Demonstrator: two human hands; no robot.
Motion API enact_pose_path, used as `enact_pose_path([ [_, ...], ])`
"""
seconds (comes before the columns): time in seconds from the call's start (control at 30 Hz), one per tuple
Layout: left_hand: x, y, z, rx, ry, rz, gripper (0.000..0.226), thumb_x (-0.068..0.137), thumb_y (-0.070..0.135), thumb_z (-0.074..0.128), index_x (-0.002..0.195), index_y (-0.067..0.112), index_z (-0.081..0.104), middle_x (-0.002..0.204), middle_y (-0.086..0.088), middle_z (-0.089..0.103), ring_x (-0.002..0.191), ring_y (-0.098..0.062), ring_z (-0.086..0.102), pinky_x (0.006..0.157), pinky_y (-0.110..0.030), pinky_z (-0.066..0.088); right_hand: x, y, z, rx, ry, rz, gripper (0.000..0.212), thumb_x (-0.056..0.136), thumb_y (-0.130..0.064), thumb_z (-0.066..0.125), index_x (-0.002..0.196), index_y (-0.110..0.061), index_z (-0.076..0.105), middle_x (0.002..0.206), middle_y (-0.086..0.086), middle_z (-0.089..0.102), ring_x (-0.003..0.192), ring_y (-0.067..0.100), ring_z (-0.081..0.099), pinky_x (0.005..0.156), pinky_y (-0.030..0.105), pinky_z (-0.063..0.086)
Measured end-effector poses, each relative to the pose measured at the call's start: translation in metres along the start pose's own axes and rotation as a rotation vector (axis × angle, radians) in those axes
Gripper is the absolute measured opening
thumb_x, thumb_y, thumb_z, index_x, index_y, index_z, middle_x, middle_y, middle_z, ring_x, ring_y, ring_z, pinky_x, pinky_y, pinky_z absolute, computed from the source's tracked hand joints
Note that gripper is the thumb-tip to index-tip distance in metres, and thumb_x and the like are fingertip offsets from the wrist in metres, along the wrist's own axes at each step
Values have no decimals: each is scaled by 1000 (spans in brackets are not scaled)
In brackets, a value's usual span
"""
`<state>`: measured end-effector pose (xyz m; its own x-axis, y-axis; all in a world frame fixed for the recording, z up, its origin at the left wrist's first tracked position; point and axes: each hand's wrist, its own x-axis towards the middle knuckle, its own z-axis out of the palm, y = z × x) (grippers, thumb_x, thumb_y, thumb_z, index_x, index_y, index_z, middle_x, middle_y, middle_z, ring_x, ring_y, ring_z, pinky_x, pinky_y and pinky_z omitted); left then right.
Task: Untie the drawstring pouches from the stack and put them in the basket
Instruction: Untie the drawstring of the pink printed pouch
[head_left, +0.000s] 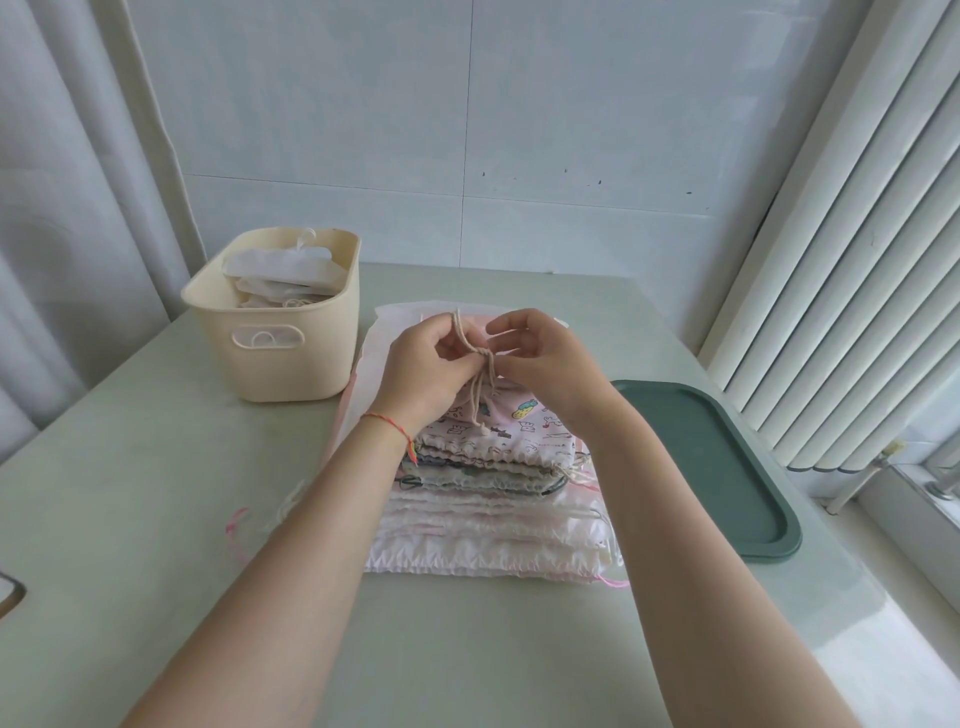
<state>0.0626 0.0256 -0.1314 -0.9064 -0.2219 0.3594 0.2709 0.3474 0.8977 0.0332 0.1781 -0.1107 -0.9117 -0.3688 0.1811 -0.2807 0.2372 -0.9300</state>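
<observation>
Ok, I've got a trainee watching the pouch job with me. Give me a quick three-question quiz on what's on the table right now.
1. True or false: the cream basket stands to the right of the stack of pouches.
2. Which thing lies empty beside the stack? A) green tray B) red bowl C) blue box
3. Fill in: both the left hand and the right hand work at the knot in the beige ____ of the top pouch.

Key: 1 false, it stands on the left; 2 A; 3 drawstring.
</observation>
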Motion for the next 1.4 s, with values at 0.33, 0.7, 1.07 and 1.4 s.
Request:
enact_pose_path([
  [0.33,-1,-2,-6,-158,-77,-77,6,82,28,72,80,23,75,85,-3,75,82,-26,71,79,-52,58,-1,-4,-3,-98,83,-7,23,81,0,62,98,-15,62,76,2,61,65,14,57,64,28,49],
  [0.7,4,-13,-3,-216,-22,-119,14,87,24,71,75,20,76,86,-12,74,81,-22,68,85,-45,58,6,0,-20,-477,302,-29,14,94,-13,55,95,-9,68,76,-6,60,66,8,52,51,8,33],
  [1.07,4,-17,5,-222,51,-206,23,86,18,70,71,1,68,72,-12,68,71,-20,69,85,-43,58,0,-14,-15,865,179,77,21,95,-8,51,75,-3,57,69,9,62,77,24,63,83,34,53],
  [1.4,-2,-13,8,130,304,-117,33,86,18,63,58,1,60,53,-10,50,57,-17,42,57,-24,36,-5,-6,-8,-101,258,-16,22,79,-3,52,65,-15,38,60,3,35,55,16,31,53,27,30],
])
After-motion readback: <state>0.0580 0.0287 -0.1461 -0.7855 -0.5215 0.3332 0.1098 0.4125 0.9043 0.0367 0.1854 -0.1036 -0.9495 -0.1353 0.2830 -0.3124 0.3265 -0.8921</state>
